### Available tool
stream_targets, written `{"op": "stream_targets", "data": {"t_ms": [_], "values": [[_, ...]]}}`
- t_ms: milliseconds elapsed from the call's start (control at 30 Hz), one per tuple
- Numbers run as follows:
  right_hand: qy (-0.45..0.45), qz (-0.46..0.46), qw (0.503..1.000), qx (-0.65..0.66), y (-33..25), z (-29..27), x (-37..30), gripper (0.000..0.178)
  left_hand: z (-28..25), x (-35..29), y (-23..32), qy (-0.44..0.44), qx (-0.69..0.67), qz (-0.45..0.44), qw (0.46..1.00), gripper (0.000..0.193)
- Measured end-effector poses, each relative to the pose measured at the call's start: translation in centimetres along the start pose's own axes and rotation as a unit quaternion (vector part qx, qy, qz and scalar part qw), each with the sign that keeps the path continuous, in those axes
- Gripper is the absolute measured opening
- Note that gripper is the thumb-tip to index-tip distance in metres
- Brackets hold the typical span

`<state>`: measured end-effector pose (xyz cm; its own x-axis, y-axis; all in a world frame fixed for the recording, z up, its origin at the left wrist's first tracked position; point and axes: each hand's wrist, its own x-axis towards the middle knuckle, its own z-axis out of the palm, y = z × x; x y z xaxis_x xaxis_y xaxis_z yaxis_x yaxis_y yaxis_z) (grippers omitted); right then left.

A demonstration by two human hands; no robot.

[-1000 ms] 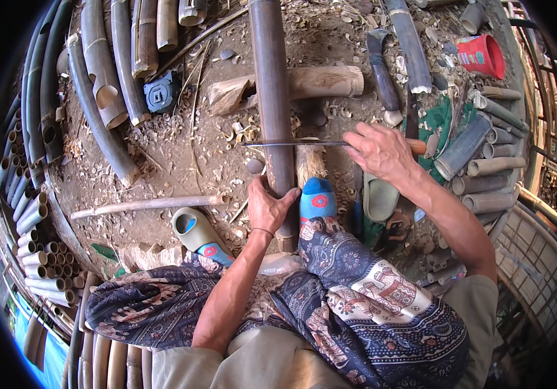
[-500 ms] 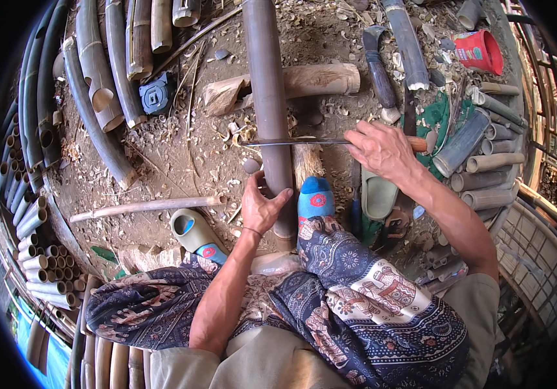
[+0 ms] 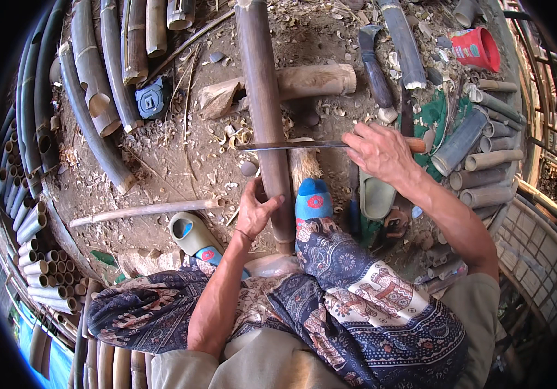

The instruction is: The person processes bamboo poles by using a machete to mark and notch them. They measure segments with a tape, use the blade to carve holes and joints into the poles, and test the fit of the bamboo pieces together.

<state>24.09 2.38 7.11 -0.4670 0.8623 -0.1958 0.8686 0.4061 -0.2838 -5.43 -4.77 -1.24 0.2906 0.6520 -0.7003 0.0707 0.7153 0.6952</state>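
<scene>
A long dark bamboo pole (image 3: 260, 78) runs from the far edge toward my lap, lying across a pale split log (image 3: 317, 82). My left hand (image 3: 257, 211) is closed round the pole's near part, thumb on top and fingers at its left side. Across the pole lies the thin blade of a long knife (image 3: 317, 144). My right hand (image 3: 377, 150) grips the knife to the right of the pole, and its wooden handle end sticks out beyond the hand. Just right of the pole's near end is my blue-socked foot (image 3: 314, 200).
Bamboo poles (image 3: 94, 71) lie at the far left, near a blue tape measure (image 3: 153, 98). A dark-handled hatchet-like tool (image 3: 376, 74), a red bucket (image 3: 475, 50) and bamboo pieces (image 3: 463, 139) are at the right. Green clogs (image 3: 377, 196) flank the pole; shavings litter the ground.
The pole's far end has shifted slightly left, and its surface shows more streaks. The knife blade sits a little nearer to me. Both hands keep their holds.
</scene>
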Motion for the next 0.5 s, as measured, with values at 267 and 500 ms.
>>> {"op": "stream_targets", "data": {"t_ms": [267,500], "values": [[0.005,-0.008,1.000,0.006,-0.2,0.1,0.0,0.025,1.6,-1.1,1.4,0.140,0.283,-0.021,0.949,0.073],[0.007,-0.003,1.000,-0.026,-0.3,-0.1,0.2,0.018,-0.3,-0.3,-1.4,0.077,0.141,0.054,0.986,0.069]]}}
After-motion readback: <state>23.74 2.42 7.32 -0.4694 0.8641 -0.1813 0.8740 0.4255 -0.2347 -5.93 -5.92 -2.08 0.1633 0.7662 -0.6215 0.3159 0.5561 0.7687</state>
